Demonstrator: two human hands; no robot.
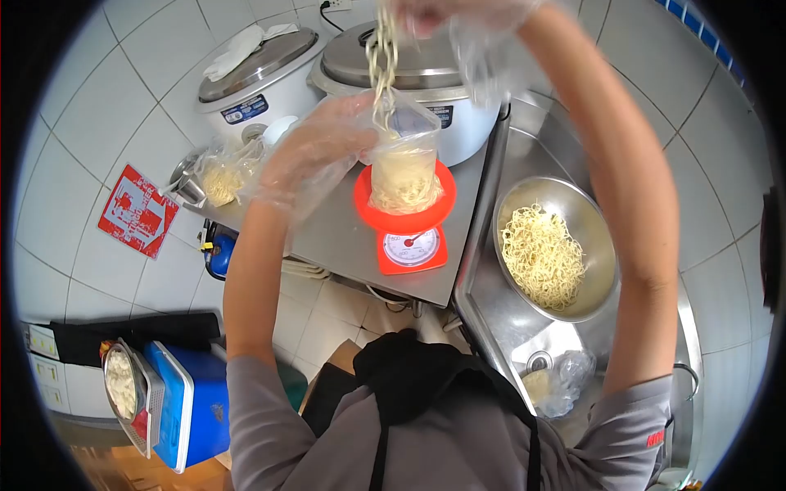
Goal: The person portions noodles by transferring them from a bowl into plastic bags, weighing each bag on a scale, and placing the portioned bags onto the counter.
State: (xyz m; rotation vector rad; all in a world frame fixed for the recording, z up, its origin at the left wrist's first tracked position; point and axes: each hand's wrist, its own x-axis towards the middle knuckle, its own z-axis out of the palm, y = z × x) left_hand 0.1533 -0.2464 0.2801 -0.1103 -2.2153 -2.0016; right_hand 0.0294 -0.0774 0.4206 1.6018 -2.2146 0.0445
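Note:
My left hand, in a loose clear plastic glove, grips the rim of a clear plastic bag. Noodles fill the lower part of this bag, which stands on the round red pan of a kitchen scale with a white dial. Above the bag's mouth, my gloved right hand is closed on a bunch of noodles that hangs down into the opening. Part of the right hand is cut off by the top edge, and its fingers are blurred. More noodles lie in a steel bowl at the right.
Two large lidded cookers stand behind the scale on the steel table. A bag of noodles sits at its left end. The bowl rests in a steel sink with a crumpled plastic bag. A blue cooler is lower left.

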